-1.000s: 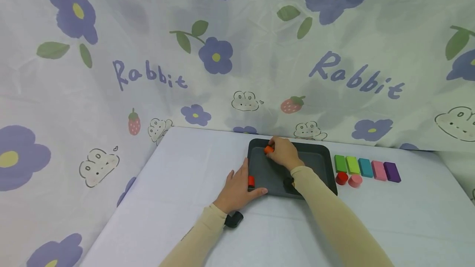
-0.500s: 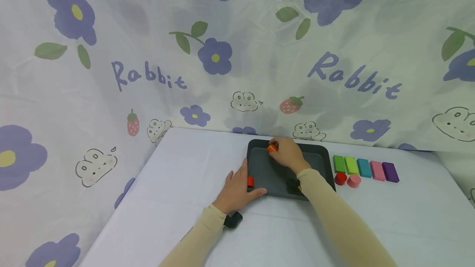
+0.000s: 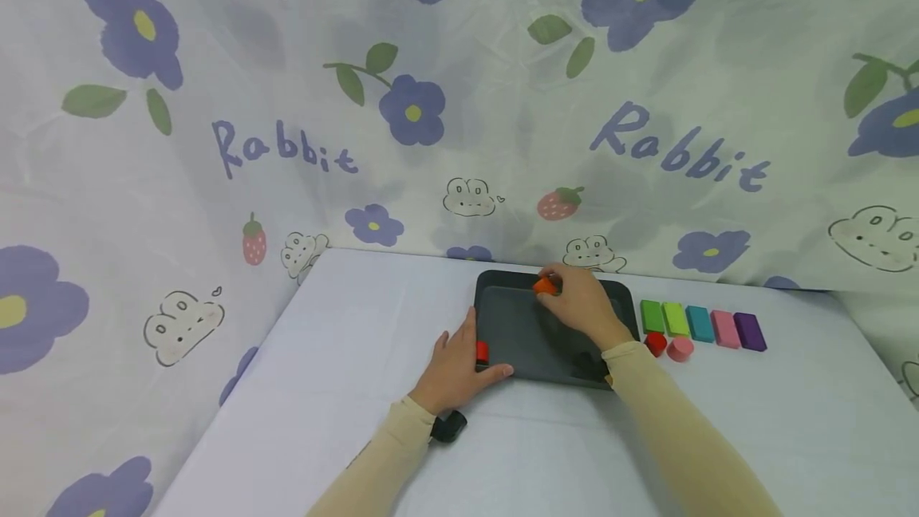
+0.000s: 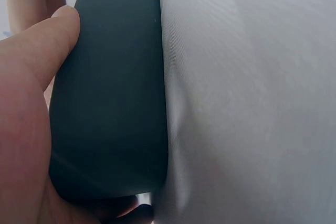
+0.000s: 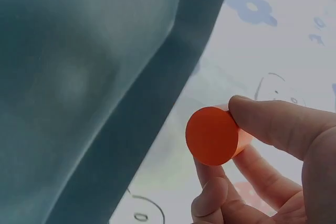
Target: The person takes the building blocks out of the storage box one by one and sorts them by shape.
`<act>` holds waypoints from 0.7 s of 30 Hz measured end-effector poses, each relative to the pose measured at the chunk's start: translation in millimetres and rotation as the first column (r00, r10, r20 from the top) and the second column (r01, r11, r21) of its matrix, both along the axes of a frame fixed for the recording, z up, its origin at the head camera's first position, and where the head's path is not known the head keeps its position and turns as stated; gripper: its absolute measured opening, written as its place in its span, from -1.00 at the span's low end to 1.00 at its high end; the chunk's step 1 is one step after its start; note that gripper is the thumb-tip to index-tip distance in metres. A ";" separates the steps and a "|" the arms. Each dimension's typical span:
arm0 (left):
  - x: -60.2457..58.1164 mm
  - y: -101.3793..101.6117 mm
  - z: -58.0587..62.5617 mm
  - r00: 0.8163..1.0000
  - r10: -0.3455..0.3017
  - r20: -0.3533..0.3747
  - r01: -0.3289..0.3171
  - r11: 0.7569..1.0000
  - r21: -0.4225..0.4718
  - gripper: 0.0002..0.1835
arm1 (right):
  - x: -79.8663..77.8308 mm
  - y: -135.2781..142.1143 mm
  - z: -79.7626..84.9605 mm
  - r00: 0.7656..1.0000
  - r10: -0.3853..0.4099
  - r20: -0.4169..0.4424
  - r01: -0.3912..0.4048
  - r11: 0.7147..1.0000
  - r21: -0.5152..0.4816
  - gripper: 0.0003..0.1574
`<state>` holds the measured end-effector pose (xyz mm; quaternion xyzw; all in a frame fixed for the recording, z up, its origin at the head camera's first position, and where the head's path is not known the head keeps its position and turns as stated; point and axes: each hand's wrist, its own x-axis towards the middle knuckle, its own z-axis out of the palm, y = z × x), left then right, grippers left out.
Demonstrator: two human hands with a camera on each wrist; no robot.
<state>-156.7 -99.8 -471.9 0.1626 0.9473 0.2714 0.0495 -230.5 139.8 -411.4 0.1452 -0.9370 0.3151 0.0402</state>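
A dark grey rectangular tray (image 3: 513,325) lies on the white table. Over its far side my right hand (image 3: 581,301) pinches an orange cylinder block (image 5: 211,136) between thumb and fingers, its round end facing the right wrist camera. My left hand (image 3: 448,369) rests against the tray's near left corner, fingers straight along the left side and thumb along the near wall (image 4: 110,98). Inside that corner sits a red block (image 3: 482,353), partly hidden by the left hand.
Right of the tray stands a row of rectangular blocks: green (image 3: 652,317), lime (image 3: 675,319), teal (image 3: 700,324), pink (image 3: 725,329) and purple (image 3: 750,331). In front are a red cylinder (image 3: 655,344) and a pink cylinder (image 3: 680,349). A patterned curtain (image 3: 431,22) hangs behind.
My right hand has moved right along the tray's far side with the orange cylinder block in its fingers. The left hand has stayed at the near left corner.
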 end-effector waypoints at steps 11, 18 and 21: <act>0.4 0.1 1.3 1.000 0.004 -0.002 -0.004 1.000 -0.001 0.24 | 17.9 23.4 7.2 0.997 -0.015 -0.081 0.012 0.999 -0.035 -0.54; 0.1 0.1 2.2 1.000 0.007 0.005 -0.007 1.000 0.014 0.24 | 29.9 37.0 7.3 0.994 -0.036 -0.105 0.029 0.997 -0.069 -0.52; 0.2 0.0 2.1 1.000 0.010 0.007 -0.010 1.000 0.009 0.25 | 34.6 43.6 6.4 0.993 -0.050 -0.105 0.042 0.996 -0.076 -0.52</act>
